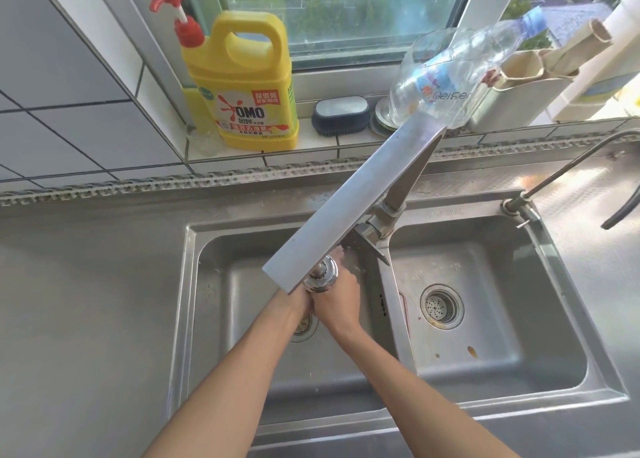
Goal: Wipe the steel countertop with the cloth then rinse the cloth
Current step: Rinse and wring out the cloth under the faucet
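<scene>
I see two hands, left hand (pixel 294 300) and right hand (pixel 337 301), under one flat steel tap (pixel 349 208), over two steel sink bowls (pixel 221 277). I cannot tell their grip.

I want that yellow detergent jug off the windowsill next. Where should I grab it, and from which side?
Grip the yellow detergent jug by its moulded loop handle at the top, reaching in from the sink side. It stands upright with the handle opening facing you; the red pump sits on its left shoulder, so stay right of it.
</scene>
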The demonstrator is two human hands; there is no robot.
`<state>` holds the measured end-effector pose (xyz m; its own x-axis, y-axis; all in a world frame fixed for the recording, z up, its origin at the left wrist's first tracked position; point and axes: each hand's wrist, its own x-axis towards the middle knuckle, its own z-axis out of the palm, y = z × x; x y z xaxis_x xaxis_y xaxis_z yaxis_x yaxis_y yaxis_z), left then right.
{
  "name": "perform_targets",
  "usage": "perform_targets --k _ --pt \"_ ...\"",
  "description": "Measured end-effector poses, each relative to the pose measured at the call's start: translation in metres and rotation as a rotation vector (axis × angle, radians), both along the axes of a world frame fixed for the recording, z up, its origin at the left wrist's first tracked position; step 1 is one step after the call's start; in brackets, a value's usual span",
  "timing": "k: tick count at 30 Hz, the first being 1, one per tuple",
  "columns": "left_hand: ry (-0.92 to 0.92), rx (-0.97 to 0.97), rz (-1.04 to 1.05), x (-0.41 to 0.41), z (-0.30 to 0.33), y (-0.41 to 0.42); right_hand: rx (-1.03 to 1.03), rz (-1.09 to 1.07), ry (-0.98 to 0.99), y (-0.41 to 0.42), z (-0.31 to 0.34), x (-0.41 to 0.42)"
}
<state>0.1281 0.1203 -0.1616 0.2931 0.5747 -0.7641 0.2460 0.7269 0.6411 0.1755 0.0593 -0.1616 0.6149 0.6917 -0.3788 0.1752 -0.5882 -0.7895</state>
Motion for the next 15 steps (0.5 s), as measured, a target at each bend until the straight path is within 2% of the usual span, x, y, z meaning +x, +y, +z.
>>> perform_targets --k 2,5,7,9,11,13,15 --pt "0.055 -0.029 0.054 0.004 -0.006 -0.007 -0.047 -0.057 0.0 0.012 -0.001 0.014" --pt "-0.069 -0.131 0.222 0.008 -0.012 -0.019 -0.098 -0.23 0.038 0.023 -0.005 0.035" --pt "-0.122 -0.22 0.25 0.005 -0.015 -0.013 -0.057 -0.184 0.016 0.017 -0.006 0.029" --pt "-0.077 -0.183 0.14 0.007 -0.014 -0.007 -0.036 -0.072 -0.016 0.004 -0.009 0.015" --pt "-0.013 0.046 -0.088 0.007 -0.012 -0.006 -0.028 -0.015 -0.056 -0.007 -0.013 0.007" --pt "-0.039 -0.057 -0.078 0.006 -0.017 -0.01 -0.011 -0.087 -0.041 -0.002 -0.017 0.014" --pt "0.02 -0.044 -0.104 0.007 -0.02 -0.02 -0.036 -0.222 -0.028 0.009 -0.017 0.026"
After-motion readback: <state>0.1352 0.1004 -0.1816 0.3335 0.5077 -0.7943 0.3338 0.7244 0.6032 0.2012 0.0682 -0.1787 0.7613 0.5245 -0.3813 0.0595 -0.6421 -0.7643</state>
